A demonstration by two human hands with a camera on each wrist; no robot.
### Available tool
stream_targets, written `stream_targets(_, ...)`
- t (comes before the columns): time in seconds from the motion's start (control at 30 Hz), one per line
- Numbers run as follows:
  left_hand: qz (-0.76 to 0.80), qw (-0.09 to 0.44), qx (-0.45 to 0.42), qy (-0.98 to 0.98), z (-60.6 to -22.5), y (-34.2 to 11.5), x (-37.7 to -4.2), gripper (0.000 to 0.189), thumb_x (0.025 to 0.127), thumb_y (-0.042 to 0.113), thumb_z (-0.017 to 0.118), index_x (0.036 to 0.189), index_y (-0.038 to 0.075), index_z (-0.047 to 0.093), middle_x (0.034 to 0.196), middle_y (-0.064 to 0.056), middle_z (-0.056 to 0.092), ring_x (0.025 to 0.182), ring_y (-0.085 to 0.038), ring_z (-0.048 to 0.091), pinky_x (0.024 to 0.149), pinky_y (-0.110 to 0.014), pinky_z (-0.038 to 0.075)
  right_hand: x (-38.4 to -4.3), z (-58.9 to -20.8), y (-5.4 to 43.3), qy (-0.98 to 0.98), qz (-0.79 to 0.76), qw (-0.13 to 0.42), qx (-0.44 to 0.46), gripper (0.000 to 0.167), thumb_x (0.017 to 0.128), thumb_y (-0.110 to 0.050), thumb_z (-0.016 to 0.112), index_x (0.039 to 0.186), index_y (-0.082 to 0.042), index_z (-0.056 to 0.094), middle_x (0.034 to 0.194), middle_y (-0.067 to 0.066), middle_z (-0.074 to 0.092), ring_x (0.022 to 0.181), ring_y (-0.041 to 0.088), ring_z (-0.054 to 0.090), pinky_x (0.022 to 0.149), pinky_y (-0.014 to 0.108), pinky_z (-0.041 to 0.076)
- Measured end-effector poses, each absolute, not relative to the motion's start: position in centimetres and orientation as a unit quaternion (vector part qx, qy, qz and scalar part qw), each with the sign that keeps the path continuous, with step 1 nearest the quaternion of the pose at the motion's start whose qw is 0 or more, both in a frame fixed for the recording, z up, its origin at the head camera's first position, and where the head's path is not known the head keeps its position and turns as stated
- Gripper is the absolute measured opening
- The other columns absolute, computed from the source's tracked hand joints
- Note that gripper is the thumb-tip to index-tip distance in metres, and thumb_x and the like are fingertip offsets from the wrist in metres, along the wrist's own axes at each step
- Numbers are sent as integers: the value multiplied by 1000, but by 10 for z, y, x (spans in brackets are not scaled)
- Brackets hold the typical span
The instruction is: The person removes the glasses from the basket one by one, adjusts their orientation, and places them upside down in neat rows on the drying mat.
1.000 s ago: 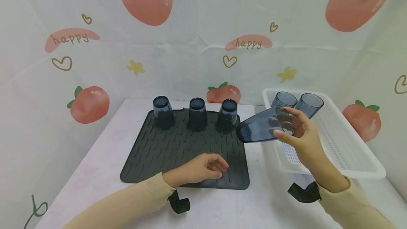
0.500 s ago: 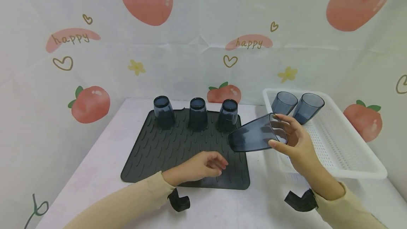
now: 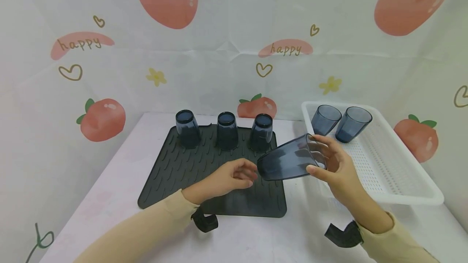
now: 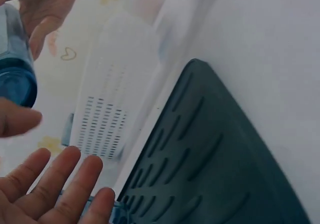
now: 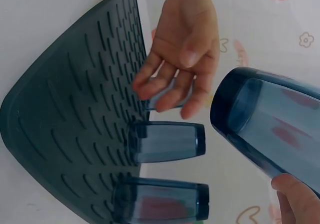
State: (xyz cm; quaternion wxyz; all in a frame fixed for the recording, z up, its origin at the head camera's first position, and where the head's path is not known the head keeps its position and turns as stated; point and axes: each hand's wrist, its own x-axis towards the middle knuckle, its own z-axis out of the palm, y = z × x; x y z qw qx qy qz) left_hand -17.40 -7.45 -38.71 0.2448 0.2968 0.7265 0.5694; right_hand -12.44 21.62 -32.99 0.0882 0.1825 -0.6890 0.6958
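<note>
Pinches a blue-grey glass [image 3: 285,161] close to its rim with the right grip [image 3: 340,164], with the thumb on the near side and the other fingers round the far side. Tips it nearly onto its side in the air between both grips, over the right-hand edge of a dark ribbed mat [image 3: 212,159], with the base aimed at the left grip [image 3: 224,180] and a little lower than the rim. Holds nothing in the left grip: loosely bent, with fingers slightly parted, just short of the glass's base. Shows a narrow gap there in the right wrist view.

Lines up three more glasses upside down on the mat, beyond the left grip: a left glass [image 3: 188,132], a middle glass [image 3: 227,134] and a right glass [image 3: 261,134], spaced apart near the far edge. Includes, beyond and to the right of the right grip, a white perforated basket [image 3: 387,161], with a first basket glass [image 3: 324,121] and a second basket glass [image 3: 351,127] leaning mouth-up just beside each other. Shows a pale desk [image 3: 274,238] below both grips, and beyond them a printed backdrop [image 3: 204,72] with fruit, hearts, flowers and "happy".
</note>
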Motion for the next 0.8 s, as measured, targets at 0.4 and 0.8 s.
stream_targets(0.4, 635, 236, 346, 650, -367, -74, -174, 80, 87, 14, 70, 151, 9, 22, 153, -17, 27, 138, -34, 37, 111, -38, 38, -125, -327, 213, -694, 691, 82, 187, 65, 77, 18, 62, 134, -10, 50, 124, -3, 59, 109, 11, 56, 82, 18, 53)
stream_targets(0.8, 662, 215, 372, 614, -360, -60, -172, 89, 83, 18, 75, 152, 12, 19, 156, -15, 23, 140, -27, 35, 109, -46, 38, -125, -328, 210, -699, 689, 74, 176, 64, 79, 15, 63, 136, -11, 48, 123, -4, 60, 110, 12, 56, 82, 19, 53)
